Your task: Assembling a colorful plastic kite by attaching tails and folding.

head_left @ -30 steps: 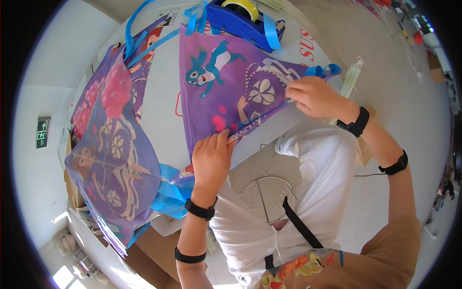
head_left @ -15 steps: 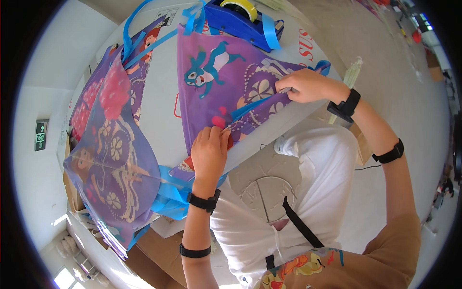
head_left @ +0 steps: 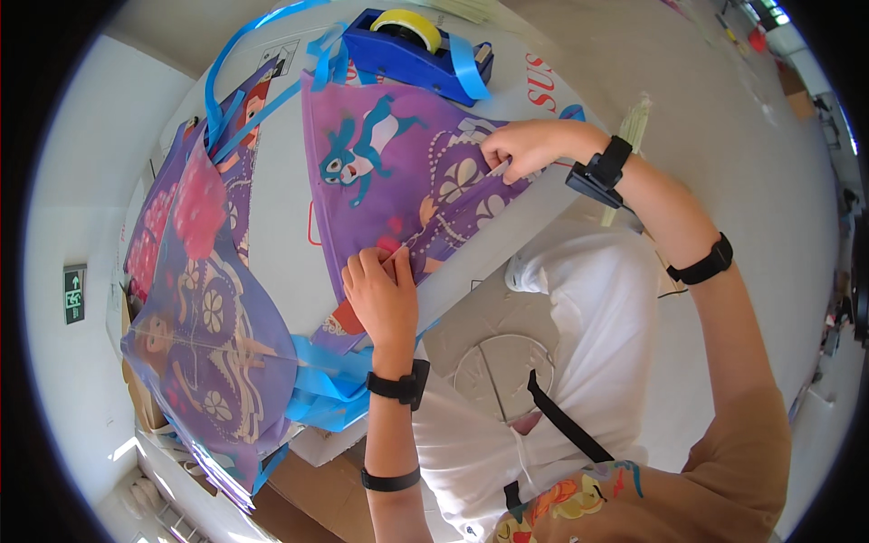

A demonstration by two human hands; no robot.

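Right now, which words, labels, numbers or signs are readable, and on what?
Large red letters on the white surface, partly hidden by the blue tape dispenser; wording not copied.
Green-and-dark wall sign: arrow and running figure.
Small black-outlined panel, same surface: too small to read.
Purple printed sheet: pictures, no lettering seen.

A white wall [head_left: 100, 145] stands on the left, with 1 green sign [head_left: 74, 294] on it. Bright sunlight [head_left: 125, 448] shines low on the left. The pale floor [head_left: 724, 136] stretches far right, past 1 brown box [head_left: 797, 95].
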